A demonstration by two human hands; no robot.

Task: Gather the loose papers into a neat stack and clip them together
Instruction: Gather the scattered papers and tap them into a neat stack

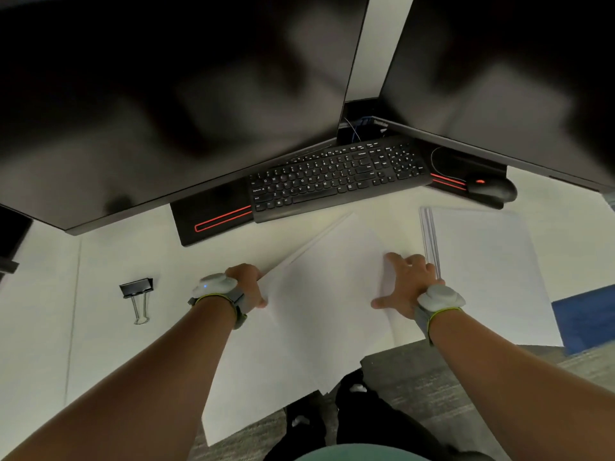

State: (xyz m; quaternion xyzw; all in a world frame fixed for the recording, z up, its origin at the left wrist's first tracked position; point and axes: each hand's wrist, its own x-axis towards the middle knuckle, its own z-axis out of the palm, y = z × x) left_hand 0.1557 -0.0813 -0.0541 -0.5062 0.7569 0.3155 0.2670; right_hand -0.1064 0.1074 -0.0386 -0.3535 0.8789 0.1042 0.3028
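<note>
While we square loose papers (319,294), left hand (248,286) gripping edge, right hand (404,287) flat, overhanging sheets risk sliding off desk (100,261); binder clip (137,289) unused.

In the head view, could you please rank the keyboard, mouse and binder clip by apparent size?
1. Keyboard, clearly largest.
2. Mouse and binder clip look alike; the clip lies nearer the camera, so I won't rank them.

Dim overhead light, monitors (173,94) blurred w/ soft glare, fisheye warp at edges, papers (319,294) washed out
</note>
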